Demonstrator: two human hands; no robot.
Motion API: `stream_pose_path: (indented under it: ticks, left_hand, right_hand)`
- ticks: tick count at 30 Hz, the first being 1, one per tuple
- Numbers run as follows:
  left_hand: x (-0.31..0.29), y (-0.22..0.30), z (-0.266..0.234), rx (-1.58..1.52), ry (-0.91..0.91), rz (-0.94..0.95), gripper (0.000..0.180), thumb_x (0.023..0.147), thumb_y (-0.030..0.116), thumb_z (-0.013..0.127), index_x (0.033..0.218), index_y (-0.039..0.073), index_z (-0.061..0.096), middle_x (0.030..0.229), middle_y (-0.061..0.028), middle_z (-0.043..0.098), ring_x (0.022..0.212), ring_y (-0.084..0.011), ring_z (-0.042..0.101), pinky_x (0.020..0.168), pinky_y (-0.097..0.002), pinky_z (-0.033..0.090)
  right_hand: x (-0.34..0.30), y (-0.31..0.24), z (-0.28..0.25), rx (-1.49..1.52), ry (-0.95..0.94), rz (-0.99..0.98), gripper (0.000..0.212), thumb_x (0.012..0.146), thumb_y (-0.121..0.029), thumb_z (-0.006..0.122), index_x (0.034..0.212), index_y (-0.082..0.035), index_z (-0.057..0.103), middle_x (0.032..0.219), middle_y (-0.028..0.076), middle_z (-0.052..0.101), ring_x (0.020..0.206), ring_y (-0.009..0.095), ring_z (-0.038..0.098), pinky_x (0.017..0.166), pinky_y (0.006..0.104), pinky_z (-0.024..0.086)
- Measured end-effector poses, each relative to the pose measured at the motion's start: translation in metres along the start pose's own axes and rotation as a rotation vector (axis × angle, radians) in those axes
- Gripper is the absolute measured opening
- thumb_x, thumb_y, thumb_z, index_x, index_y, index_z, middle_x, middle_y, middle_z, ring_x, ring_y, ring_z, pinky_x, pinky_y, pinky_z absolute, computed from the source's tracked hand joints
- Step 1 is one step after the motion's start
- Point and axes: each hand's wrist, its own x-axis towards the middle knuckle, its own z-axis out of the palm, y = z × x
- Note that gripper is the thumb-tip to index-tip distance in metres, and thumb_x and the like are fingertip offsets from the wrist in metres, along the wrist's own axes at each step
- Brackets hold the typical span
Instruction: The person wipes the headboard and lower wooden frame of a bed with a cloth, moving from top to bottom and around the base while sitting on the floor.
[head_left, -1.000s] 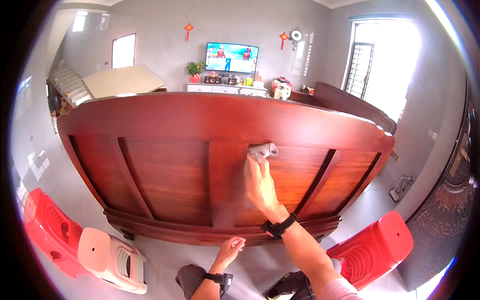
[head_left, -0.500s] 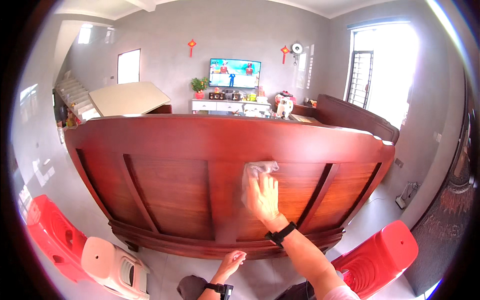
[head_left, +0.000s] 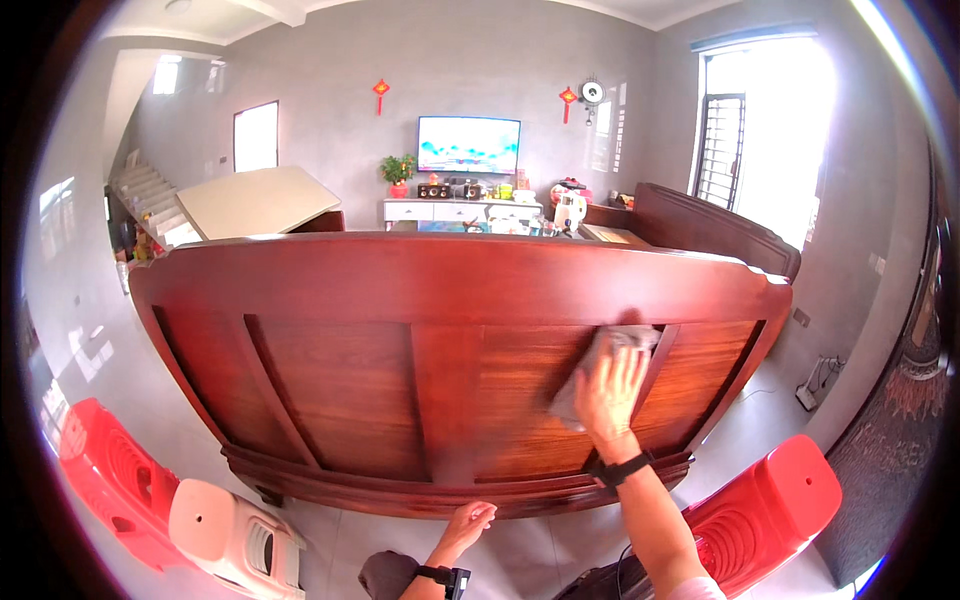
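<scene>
A grey cloth (head_left: 572, 400) lies flat against the right middle panel of a large reddish-brown wooden bench back (head_left: 360, 285). My right hand (head_left: 610, 388) presses on it, palm toward the wood and fingers pointing up, near the upright strip right of that panel. The cloth shows past the fingertips and to the left of the palm. Low in front of the bench's bottom rail, my left hand (head_left: 468, 525) hangs with its fingers curled in, and nothing shows in it. Each wrist wears a black band.
Stacked red stools (head_left: 770, 515) stand close by my right forearm. At the left are more red stools (head_left: 110, 480) and a beige stool stack (head_left: 225, 525). Beyond the bench are a tilted pale board (head_left: 260, 200), a white cabinet (head_left: 410, 211) and a television (head_left: 469, 145).
My right hand and the cloth have slid to the right across the panel, from the central strip to the panel's right edge. My left hand has barely moved. The television picture differs.
</scene>
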Motion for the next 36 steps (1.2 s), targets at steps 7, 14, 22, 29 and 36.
stream_pose_path:
  ticks: [7,14,22,29,36]
  left_hand:
    - [0.000,0.004,-0.001,0.056,-0.029,-0.010,0.031,0.092,0.027,0.060,0.106,-0.001,0.061,0.097,-0.0096,0.066,0.089,-0.0164,0.063,0.074,-0.0287,0.052]
    - [0.003,-0.009,-0.006,0.047,-0.039,0.023,0.030,0.092,0.026,0.060,0.106,-0.001,0.062,0.096,-0.0095,0.066,0.088,-0.0159,0.063,0.075,-0.0288,0.052]
    - [0.006,-0.008,0.001,0.043,-0.052,0.015,0.028,0.092,0.025,0.061,0.105,0.001,0.062,0.094,-0.0086,0.066,0.084,-0.0149,0.063,0.072,-0.0274,0.052]
    - [-0.001,0.008,-0.007,0.089,-0.020,-0.016,0.027,0.092,0.025,0.060,0.105,0.001,0.062,0.094,-0.0081,0.066,0.085,-0.0148,0.063,0.071,-0.0281,0.052]
    - [-0.006,0.009,-0.010,0.086,0.025,-0.052,0.026,0.092,0.024,0.061,0.103,0.001,0.062,0.094,-0.0092,0.066,0.088,-0.0163,0.064,0.073,-0.0297,0.053]
  right_hand:
    - [-0.009,0.033,-0.010,0.040,-0.159,0.159,0.067,0.077,-0.006,0.058,0.138,0.004,0.033,0.130,0.024,0.044,0.124,0.042,0.040,0.106,0.0532,0.029]
    - [-0.003,-0.033,0.001,0.560,-0.082,0.088,0.054,0.081,0.003,0.054,0.132,-0.003,0.041,0.124,0.033,0.043,0.107,0.050,0.050,0.085,0.0511,0.049]
    - [-0.027,-0.115,0.013,0.769,-0.194,-0.189,0.062,0.079,0.007,0.052,0.137,0.008,0.031,0.123,0.035,0.041,0.112,0.049,0.043,0.098,0.0457,0.039]
    - [-0.005,-0.124,0.005,0.839,-0.138,-0.098,0.060,0.082,0.007,0.046,0.139,0.006,0.027,0.125,0.037,0.037,0.115,0.051,0.041,0.098,0.0486,0.038]
    - [-0.032,-0.032,0.029,0.454,-0.080,0.122,0.069,0.078,0.002,0.055,0.141,0.004,0.027,0.133,0.039,0.029,0.123,0.054,0.032,0.105,0.0533,0.032]
